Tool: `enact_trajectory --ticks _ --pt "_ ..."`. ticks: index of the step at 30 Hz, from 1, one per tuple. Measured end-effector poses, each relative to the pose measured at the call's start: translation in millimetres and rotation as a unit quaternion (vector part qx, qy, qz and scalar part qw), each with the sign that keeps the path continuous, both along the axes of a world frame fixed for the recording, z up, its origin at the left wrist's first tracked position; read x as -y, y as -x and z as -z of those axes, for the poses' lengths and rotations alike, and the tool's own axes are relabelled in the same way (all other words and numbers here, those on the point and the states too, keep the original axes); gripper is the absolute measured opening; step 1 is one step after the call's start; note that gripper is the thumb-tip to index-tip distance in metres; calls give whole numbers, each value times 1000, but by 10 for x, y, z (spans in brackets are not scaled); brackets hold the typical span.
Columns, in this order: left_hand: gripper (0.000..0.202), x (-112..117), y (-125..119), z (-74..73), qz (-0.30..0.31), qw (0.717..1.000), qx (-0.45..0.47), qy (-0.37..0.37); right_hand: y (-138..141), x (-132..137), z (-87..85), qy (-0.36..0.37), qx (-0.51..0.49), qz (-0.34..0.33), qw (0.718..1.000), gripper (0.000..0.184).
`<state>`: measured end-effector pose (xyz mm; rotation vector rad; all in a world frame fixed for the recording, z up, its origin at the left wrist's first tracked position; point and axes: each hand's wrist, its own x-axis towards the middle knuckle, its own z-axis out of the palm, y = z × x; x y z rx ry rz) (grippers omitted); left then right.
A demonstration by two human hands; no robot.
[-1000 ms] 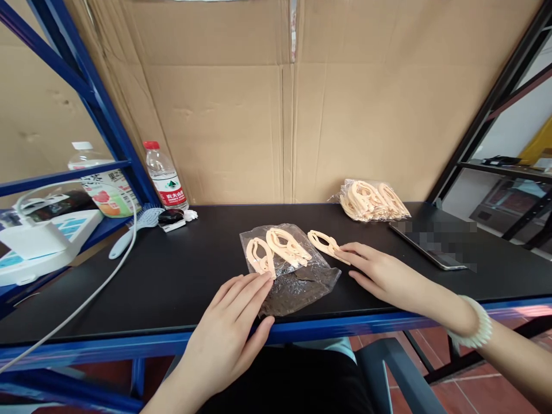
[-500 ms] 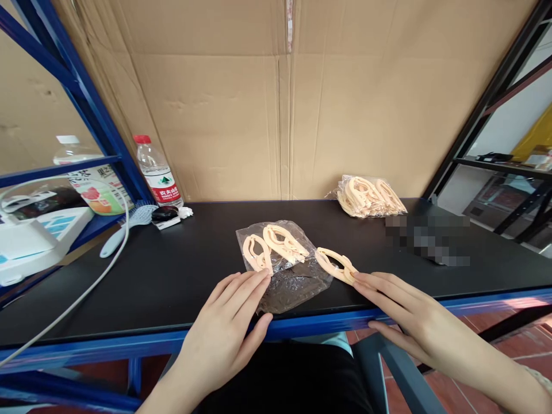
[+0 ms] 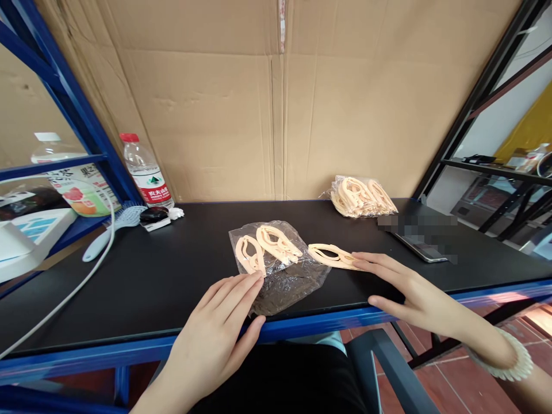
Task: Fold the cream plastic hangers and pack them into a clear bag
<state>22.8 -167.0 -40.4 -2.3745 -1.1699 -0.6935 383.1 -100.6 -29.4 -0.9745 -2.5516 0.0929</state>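
My left hand [image 3: 219,330] lies with its fingers stretched out, fingertips touching the lower end of a cream folding hanger [image 3: 259,265]. Beside that one is a second folding hanger [image 3: 288,248]; both are in or on a clear plastic bag [image 3: 295,293], and I cannot tell which. Under the outstretched fingertips of my right hand [image 3: 411,296] is the right end of a third folding hanger [image 3: 342,263], lying flat. Its left end reaches the bag's right edge, while the fingers hide its right end. Neither hand is closed around anything.
A wrapped pack of similar hangers [image 3: 362,196] sits at the back right, near a partly blurred phone [image 3: 425,250]. At the left are a water bottle [image 3: 150,181], a hairbrush [image 3: 116,224] and a white cable [image 3: 92,276]. Cardboard [image 3: 194,115] stands behind the black table [image 3: 172,293].
The third hanger has turned flatter and more crosswise under my right fingers. My right hand has shifted slightly up; its bracelet now shows. The whole view has moved a little.
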Motion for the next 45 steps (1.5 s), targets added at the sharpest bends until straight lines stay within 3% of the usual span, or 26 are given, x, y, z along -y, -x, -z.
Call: enact_trajectory --ticks 4,7,19,23,28,32,38,41,45 --pt "50 -4 6 16 2 1000 -4 -10 14 -132 68 -10 -103 31 994 26" --pt "50 -6 15 29 2 1000 -3 -11 95 -176 97 -11 -158 43 986 20" --pt "51 -3 25 44 0 1000 -8 -15 164 -279 -24 67 -173 52 981 17" --pt "50 -2 26 43 1 1000 -7 -15 140 -287 -86 80 -140 18 987 20" --pt "49 -2 20 27 3 1000 1 -16 98 -154 -48 3 -96 -4 995 23" --pt "50 4 10 19 2 1000 0 -5 132 160 5 -71 -36 -43 996 34" --pt "50 -1 12 25 3 1000 5 -7 212 560 119 -242 44 -93 965 47" --pt "50 8 7 12 2 1000 -1 -5 161 579 157 -273 41 -102 956 52" --pt "47 40 -18 -21 -5 1000 -5 -1 40 617 115 -269 -17 -67 961 51"
